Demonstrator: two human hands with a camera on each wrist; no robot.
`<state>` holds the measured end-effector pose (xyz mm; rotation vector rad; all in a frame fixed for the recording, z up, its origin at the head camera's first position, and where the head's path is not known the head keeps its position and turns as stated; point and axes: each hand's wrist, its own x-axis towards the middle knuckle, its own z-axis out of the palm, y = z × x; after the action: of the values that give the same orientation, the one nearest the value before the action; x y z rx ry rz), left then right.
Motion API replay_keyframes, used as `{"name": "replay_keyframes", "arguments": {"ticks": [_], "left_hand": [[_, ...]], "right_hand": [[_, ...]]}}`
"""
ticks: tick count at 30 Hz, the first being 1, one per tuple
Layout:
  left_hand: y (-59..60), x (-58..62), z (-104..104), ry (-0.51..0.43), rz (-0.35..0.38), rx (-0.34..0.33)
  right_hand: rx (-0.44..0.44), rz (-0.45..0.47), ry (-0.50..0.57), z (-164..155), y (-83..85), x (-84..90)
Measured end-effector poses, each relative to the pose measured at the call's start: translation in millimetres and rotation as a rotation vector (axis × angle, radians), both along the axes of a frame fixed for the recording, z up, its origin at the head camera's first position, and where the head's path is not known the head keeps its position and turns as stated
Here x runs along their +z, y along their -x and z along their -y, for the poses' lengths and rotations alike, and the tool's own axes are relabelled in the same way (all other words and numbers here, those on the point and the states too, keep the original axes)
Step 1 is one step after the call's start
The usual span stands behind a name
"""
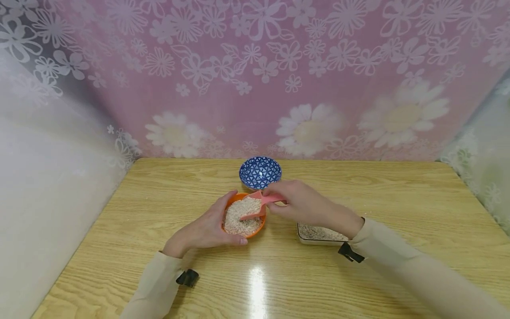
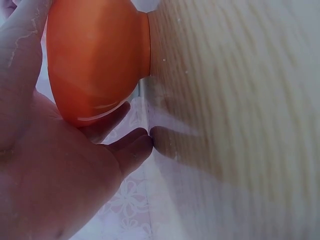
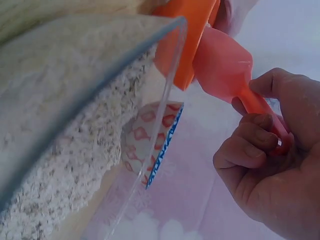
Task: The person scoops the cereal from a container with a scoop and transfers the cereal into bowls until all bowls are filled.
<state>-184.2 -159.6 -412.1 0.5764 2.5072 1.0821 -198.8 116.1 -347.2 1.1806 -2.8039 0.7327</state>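
My left hand (image 1: 207, 226) grips the side of an orange bowl (image 2: 95, 55), thumb toward the near side and fingers around the far side. The bowl stands on the table and holds a heap of pale, flaky grain (image 1: 235, 223). From the right, my right hand (image 1: 304, 204) holds a pink scoop (image 3: 225, 65) by its handle. Tilted over the bowl, the scoop has its front edge down at the heap, with pale grain in it. A clear rectangular container (image 1: 322, 242) of similar grain lies under my right forearm, which partly covers it.
Just behind the orange bowl stands a blue-and-white patterned bowl (image 1: 260, 173). The wooden table (image 1: 191, 177) ends at a pink floral backdrop (image 1: 247, 115). Black clips (image 1: 187, 278) hang at both sleeve cuffs. A few crumbs dot the tabletop.
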Motion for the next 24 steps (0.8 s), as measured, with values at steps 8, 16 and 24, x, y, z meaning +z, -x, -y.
{"name": "replay_keyframes", "arguments": {"ticks": [8,16,24], "left_hand": [[1.4,-0.7,0,0.005,0.003,-0.004],[1.5,0.6,0,-0.01,0.008,-0.003],[2.5,-0.3,-1,-0.014,0.004,-0.004]], "right_hand": [[0.04,-0.007,-0.063,6,-1.6,2.1],[0.032,-0.066,-0.11,6,-6.0,25.4],[0.015,-0.128,-0.142,10,-11.0,36.7]]}}
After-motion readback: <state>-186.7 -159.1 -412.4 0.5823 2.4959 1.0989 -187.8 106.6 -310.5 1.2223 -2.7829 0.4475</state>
